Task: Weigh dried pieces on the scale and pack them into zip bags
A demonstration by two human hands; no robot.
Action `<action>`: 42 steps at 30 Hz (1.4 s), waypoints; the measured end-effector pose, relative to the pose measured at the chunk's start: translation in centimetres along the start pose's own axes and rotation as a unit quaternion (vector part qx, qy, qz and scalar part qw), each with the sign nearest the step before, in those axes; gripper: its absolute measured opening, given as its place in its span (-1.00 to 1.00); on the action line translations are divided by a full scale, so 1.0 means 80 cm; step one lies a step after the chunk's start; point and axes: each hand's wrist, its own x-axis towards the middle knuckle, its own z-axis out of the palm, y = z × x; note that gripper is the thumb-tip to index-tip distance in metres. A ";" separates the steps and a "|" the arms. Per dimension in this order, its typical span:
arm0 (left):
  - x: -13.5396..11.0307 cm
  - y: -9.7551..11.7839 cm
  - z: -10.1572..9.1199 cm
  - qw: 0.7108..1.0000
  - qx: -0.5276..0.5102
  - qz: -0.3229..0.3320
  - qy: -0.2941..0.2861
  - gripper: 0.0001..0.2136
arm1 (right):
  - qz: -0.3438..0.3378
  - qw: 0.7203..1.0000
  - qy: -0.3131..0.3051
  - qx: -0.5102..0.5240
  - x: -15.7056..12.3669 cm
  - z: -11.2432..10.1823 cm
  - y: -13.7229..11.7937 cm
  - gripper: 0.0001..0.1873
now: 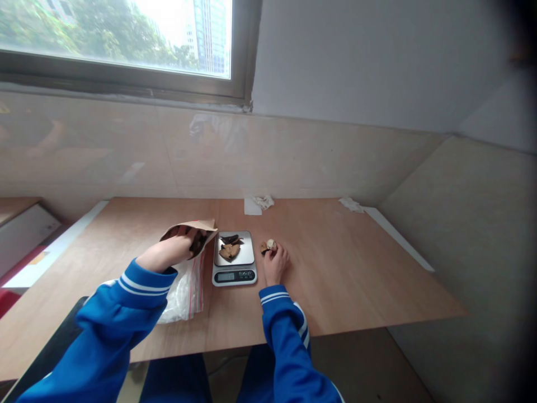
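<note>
My left hand [184, 244] reaches into the mouth of a brown paper bag [205, 225], and its fingers are hidden inside. Dark pieces show within the opening. To the right stands a kitchen scale [234, 276] with a steel plate. On that plate lie dark, pod-like dried pieces [230, 239] and brown, leaf-like dried pieces [229, 252]. Just right of the scale, my right hand [276, 264] rests low over the table, its fingers closed on a pale dried piece [272, 244]. A tan piece [263, 247] sits beside it at the fingertips.
Clear zip bags [184, 296] with red seams lie under my left forearm. At the back of the wooden table [335, 280] are a white paper [252, 206] and crumpled tissues [263, 202], with another crumpled tissue [351, 205] farther right. A dark flat object [50, 350] lies at the left front.
</note>
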 end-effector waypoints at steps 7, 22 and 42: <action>0.007 0.010 -0.023 0.996 -0.010 0.049 -0.068 -0.80 | 0.009 1.000 -0.009 0.002 0.001 0.000 0.000 -0.68; 0.012 0.008 -0.095 0.987 -0.063 0.017 0.147 -0.83 | 0.010 1.000 -0.014 0.015 0.001 0.003 0.003 -0.69; 0.052 0.074 0.116 0.986 -0.149 -0.042 -0.059 -0.67 | 0.014 1.000 -0.011 0.013 0.001 0.004 0.000 -0.71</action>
